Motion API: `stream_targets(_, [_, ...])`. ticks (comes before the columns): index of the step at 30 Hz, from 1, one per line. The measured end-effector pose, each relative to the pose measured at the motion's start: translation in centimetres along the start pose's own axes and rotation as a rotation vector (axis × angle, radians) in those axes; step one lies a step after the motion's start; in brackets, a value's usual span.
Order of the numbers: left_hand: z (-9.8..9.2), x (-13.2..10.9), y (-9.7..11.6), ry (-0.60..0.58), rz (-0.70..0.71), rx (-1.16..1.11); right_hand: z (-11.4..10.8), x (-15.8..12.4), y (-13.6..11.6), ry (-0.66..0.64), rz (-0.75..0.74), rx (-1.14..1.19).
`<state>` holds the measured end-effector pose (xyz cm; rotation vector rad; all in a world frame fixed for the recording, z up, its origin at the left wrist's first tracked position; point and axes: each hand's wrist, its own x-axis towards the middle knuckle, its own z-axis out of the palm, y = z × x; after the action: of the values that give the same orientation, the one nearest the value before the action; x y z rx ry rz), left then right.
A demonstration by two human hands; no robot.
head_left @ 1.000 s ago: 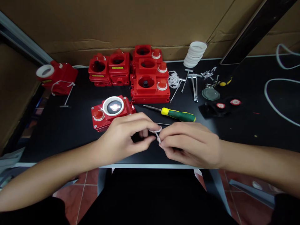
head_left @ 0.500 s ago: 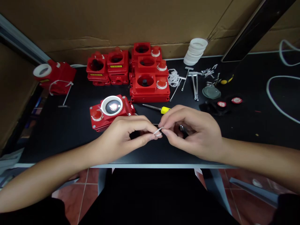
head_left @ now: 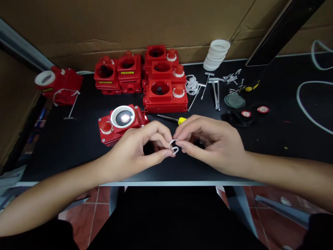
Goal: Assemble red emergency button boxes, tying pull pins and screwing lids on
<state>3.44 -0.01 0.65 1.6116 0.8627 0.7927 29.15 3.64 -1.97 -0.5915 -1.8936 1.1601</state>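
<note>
Both hands meet over the front of the black table (head_left: 78, 146). My left hand (head_left: 135, 152) and my right hand (head_left: 210, 146) each pinch a thin white cord (head_left: 174, 146), which forms small loops between the fingertips. Just behind my left hand lies a red box (head_left: 121, 123) with a white-ringed round window and a red button. A yellow-handled screwdriver (head_left: 174, 119) lies behind my right hand, mostly hidden by it.
Several red boxes (head_left: 158, 81) stand stacked at the back. Another red box (head_left: 58, 85) with a cord and pin sits far left. White rings (head_left: 215, 55), a cord pile (head_left: 192, 85), metal pins and screws (head_left: 221, 85), discs (head_left: 247, 111) and white tubing (head_left: 309, 104) lie to the right.
My right hand lifted from low on the table and met the left hand's fingertips. The cord went from a pulled strand to small loops pinched between both hands.
</note>
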Motion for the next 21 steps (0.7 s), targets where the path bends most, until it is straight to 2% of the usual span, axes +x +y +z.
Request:
stream_targets(3, [0.1,-0.18,-0.14,0.038,0.06,-0.025,0.16,-0.01,-0.03,-0.002,0.05,0.004])
stream_targets(6, [0.05,-0.3,0.08,0.034,0.096,0.058,0.21,0.0,-0.11,-0.005,0.061,0.007])
stream_targets(9, [-0.09,-0.24,0.36,0.052,0.077,0.154,0.16,-0.05,-0.14,-0.031,0.044,-0.022])
stream_targets(12, [-0.19,-0.07,0.36,0.085,0.055,0.126,0.11,-0.15,-0.02,-0.038,0.017,-0.052])
stream_targets(17, [-0.19,0.01,0.17,0.105,0.036,-0.025,-0.03,-0.17,0.11,-0.069,-0.117,-0.145])
stream_targets(21, [-0.09,-0.04,0.23,0.107,-0.011,-0.076,-0.24,0.02,-0.02,-0.108,-0.288,-0.298])
